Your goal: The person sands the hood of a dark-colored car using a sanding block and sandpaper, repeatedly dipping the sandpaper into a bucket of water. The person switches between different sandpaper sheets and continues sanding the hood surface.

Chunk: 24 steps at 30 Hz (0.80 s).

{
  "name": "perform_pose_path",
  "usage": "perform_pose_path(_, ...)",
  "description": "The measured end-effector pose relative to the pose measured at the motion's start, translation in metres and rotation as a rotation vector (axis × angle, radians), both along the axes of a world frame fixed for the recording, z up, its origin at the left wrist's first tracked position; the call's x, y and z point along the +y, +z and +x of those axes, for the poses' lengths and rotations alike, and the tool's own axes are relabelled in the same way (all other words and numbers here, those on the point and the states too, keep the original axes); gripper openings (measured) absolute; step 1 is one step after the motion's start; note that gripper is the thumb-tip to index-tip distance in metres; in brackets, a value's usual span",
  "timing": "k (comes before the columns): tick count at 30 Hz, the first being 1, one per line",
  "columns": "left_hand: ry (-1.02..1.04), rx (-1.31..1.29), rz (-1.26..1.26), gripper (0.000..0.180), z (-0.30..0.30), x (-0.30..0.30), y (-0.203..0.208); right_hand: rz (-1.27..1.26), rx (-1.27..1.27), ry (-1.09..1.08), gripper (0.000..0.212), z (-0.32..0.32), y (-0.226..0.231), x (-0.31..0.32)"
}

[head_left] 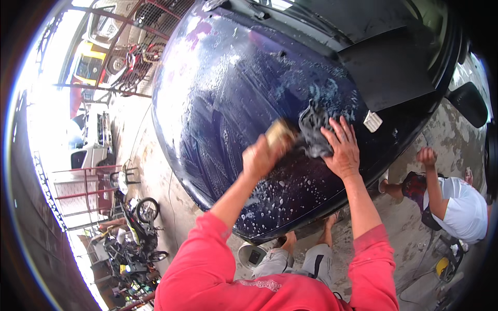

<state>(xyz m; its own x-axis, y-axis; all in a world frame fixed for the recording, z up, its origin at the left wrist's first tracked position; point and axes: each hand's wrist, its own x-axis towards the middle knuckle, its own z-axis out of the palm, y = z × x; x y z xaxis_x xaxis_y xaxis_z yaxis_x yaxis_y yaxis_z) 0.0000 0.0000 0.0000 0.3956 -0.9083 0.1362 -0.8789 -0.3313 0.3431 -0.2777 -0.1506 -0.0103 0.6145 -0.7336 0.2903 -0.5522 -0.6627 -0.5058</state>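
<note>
Head view: dark cloth (311, 126) protrudes left from under right hand (344, 155).

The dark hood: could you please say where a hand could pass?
Free: wet stretch between the left hand and the hood's left edge; foam-spotted patch between the forearms. Crowded: around yellowish block, dark cloth and right hand.

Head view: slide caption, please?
On a wet dark-blue car hood: left hand gripping a blurred tan block, right hand on a dark-grey cloth.

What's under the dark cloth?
The dark cloth lies on the wet, dark blue car hood. The paint directly beneath is covered, not visible; the right hand overlaps the cloth's right edge.
</note>
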Motion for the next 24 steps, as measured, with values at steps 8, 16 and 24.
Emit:
perform_pose_path(8,0.149,-0.219,0.002,0.070,0.190,-0.233,0.022,-0.048,0.038,-0.009,0.107,-0.071,-0.037,0.033)
perform_pose_path(16,0.050,-0.046,0.096,0.049,0.017,-0.064,0.006,-0.010,0.008,0.012,0.109,-0.069,-0.026,0.027)
perform_pose_path(24,-0.003,-0.047,0.055,0.059,0.025,-0.225,0.022,-0.024,0.031,-0.014,0.111,-0.073,-0.040,0.029)
